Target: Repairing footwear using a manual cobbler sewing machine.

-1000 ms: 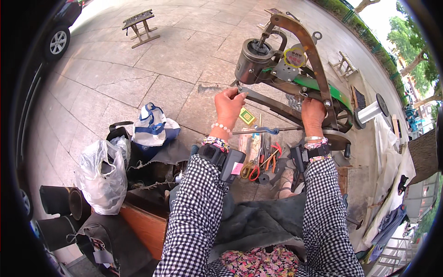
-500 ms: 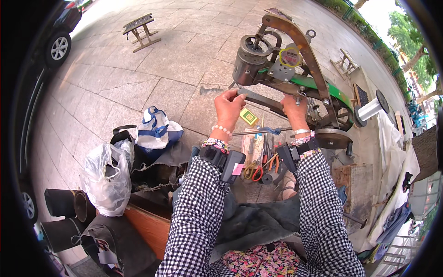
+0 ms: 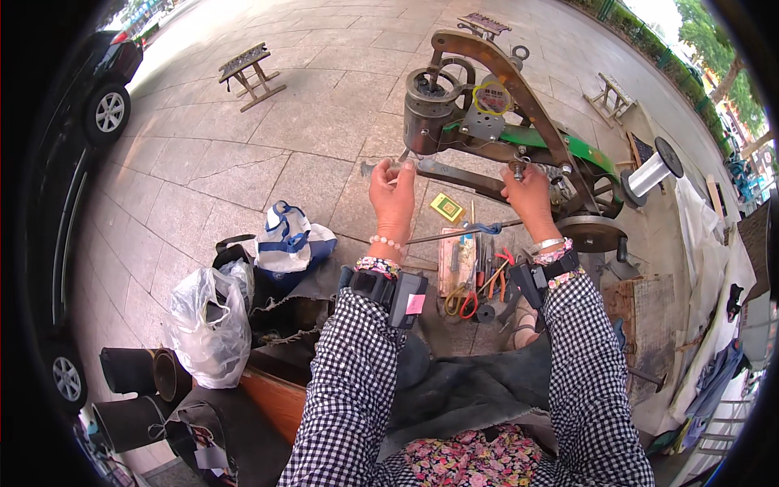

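Note:
A hand-cranked shoe-repair sewing machine (image 3: 484, 127) stands ahead of me, a dark metal frame with a green strip along its side. My left hand (image 3: 393, 197) is at the free end of its long lower arm (image 3: 462, 175), just below the round head. Thumb and fingers there are drawn together; whatever they pinch is too small to make out. Farther right along the same arm is my right hand (image 3: 531, 200), fingers curled beside a small bolt (image 3: 518, 168). Its grip is partly hidden, and what it holds does not show.
Below my hands lie a yellow-green box (image 3: 447, 207), red-handled scissors (image 3: 469, 305) and several hand tools. A thread spool (image 3: 647, 183) and hand wheel (image 3: 591, 234) are at the machine's right. Bags (image 3: 208, 325) and dark rolls (image 3: 130, 423) crowd the left; wooden stools (image 3: 251, 75) stand beyond.
The view has shifted a little, so the machine sits farther left. My left hand has come slightly off the arm's tip; my right hand has moved right and turned, fingers near the bolt.

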The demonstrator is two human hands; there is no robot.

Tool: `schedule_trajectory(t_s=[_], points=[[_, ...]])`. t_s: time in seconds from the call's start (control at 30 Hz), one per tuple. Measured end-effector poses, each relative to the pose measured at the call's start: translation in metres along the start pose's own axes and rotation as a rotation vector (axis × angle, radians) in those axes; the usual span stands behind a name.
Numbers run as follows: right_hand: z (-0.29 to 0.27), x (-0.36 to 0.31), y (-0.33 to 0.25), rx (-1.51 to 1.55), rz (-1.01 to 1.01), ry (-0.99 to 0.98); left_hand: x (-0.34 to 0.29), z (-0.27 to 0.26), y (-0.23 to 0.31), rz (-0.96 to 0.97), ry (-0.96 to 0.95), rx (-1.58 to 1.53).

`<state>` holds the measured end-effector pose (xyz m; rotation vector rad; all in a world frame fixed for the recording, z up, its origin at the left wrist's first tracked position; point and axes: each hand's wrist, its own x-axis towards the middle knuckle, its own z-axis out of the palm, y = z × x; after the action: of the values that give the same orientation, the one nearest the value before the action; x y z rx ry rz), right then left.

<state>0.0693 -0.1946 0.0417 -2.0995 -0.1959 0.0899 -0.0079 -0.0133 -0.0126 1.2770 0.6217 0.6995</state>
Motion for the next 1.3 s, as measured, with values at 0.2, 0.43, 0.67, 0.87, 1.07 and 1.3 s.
schedule_trajectory(t_s=[0.2,0.43,0.67,0.87,1.07,1.3], points=[[0.000,-0.003,0.027,-0.268,-0.588,0.203,0.004,-0.007,0.006,0.257,-0.073,-0.022],[-0.009,-0.004,0.023,-0.331,-0.583,0.031,0.015,0.003,0.021,0.088,0.050,-0.200],[-0.014,-0.012,0.021,-0.200,-0.373,-0.087,0.026,0.007,0.022,-0.096,0.072,-0.256],[-0.018,-0.019,0.034,0.151,-0.353,-0.067,0.020,0.009,0.023,-0.166,0.080,-0.222],[-0.018,-0.024,0.033,-0.057,-0.577,-0.009,0.014,0.002,0.017,-0.293,0.036,-0.161],[-0.023,-0.052,0.069,0.030,-0.293,-0.257,0.009,-0.025,0.030,-0.210,-0.481,0.755]])
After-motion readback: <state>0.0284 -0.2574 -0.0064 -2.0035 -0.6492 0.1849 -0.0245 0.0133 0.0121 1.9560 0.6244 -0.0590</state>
